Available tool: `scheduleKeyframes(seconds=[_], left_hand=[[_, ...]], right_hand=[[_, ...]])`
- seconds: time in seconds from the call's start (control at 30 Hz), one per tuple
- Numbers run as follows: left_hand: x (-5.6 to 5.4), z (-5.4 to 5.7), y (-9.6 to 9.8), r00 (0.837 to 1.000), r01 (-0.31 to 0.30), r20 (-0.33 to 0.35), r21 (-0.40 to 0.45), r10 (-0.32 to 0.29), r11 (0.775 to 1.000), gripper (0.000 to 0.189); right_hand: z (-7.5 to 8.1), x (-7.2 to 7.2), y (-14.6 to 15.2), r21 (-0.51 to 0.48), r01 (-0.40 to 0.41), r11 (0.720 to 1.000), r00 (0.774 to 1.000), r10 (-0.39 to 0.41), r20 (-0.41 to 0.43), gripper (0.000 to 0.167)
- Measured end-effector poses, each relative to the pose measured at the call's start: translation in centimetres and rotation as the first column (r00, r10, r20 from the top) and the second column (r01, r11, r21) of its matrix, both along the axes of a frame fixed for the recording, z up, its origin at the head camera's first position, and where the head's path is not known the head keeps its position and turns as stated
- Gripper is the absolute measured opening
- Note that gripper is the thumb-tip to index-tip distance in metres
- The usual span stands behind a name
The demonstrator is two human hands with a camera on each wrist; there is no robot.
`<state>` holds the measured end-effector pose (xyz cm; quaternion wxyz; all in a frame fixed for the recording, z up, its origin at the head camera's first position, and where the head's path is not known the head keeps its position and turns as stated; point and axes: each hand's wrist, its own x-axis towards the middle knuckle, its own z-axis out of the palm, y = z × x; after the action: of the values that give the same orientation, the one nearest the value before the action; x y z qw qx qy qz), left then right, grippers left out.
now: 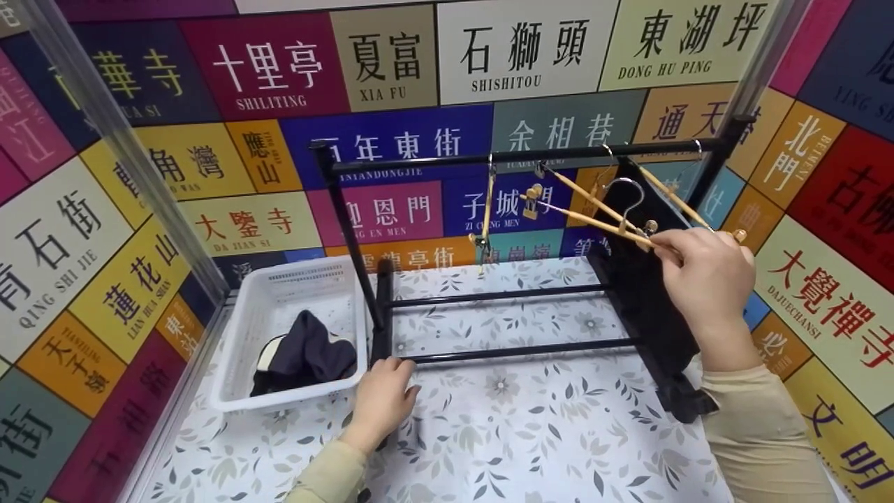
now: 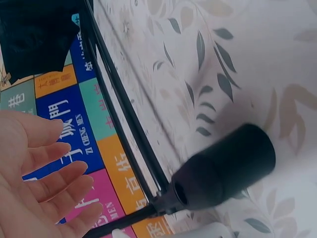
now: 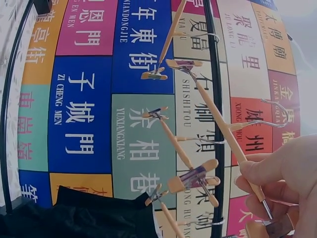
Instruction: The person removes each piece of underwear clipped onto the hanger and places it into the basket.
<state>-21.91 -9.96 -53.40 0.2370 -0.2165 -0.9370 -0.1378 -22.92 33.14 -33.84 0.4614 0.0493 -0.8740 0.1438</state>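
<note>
Leaf-patterned table (image 1: pixel 503 436), sign-covered wall (image 1: pixel 524 59) behind. Right hand (image 1: pixel 709 283): pinching one wooden clip hanger (image 1: pixel 594 222), before the black rack (image 1: pixel 433 161). Left hand (image 1: pixel 383 399): fingers relaxed, grasping nothing, beside white basket (image 1: pixel 293 399).

SHISHITOU on white panel (image 1: pixel 520 47), SHILITING on magenta panel (image 1: pixel 265 61), XIA FU on tan panel (image 1: pixel 384 54)

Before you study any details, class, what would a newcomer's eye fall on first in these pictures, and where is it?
Probably the wall of brightly coloured lettered panels, which fills the background behind the black rack. Next, at the right of the head view, the right hand pinches a wooden clip hanger. At the left, a white basket holding dark cloth stands out, with the left hand near its right front corner.
</note>
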Motion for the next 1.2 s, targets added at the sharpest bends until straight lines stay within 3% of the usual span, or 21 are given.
scheduleKeyframes(seconds=[0.2, 0.5, 0.83, 0.97, 1.2], left_hand=[[0.3, -0.4, 1.3, 1.0, 0.013, 0.01, -0.004, -0.013, 1.0, 0.03], [0.8, -1.6, 3.0, 0.998, 0.053, -0.034, 0.015, -0.053, 0.998, 0.032], [1.2, -2.1, 4.2, 0.998, 0.041, 0.044, 0.024, -0.042, 0.999, 0.031], [1.3, -2.2, 4.7, 0.998, 0.041, 0.039, 0.022, -0.042, 0.999, 0.032], [1.5, -2.6, 5.6, 0.997, 0.052, 0.047, 0.033, -0.053, 0.998, 0.032]], right_hand=[[0.8, -0.9, -0.4, 0.006, 0.004, 1.0, 0.999, -0.005, 0.051, 0.01], [1.8, -2.1, -0.9, 0.029, 0.026, 0.999, 0.992, -0.029, 0.119, 0.011], [3.3, -3.5, -1.9, 0.047, 0.052, 0.998, 0.976, -0.061, 0.209, 0.011], [3.6, -4.0, -2.3, 0.05, 0.067, 0.997, 0.961, -0.077, 0.264, 0.012], [3.5, -4.8, -2.9, 0.06, 0.072, 0.996, 0.958, -0.086, 0.274, 0.012]])
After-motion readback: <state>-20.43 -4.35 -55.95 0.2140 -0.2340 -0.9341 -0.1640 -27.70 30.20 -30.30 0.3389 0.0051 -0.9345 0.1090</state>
